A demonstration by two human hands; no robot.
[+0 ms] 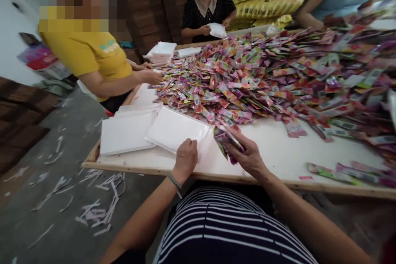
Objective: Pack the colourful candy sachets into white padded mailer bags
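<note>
Right hand (250,157) grips long purple-green plastic packets (223,141), pointing ten o'clock. Flat white plastic bag (175,128): nine o'clock, left hand (187,156) nearer, grip unclear.

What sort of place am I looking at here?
Probably a small packing workshop. A big heap of small colourful packets lies on a wood-edged table, flat white bags or sheets are stacked at its left end, and yellow printed sacks are piled behind.
</note>
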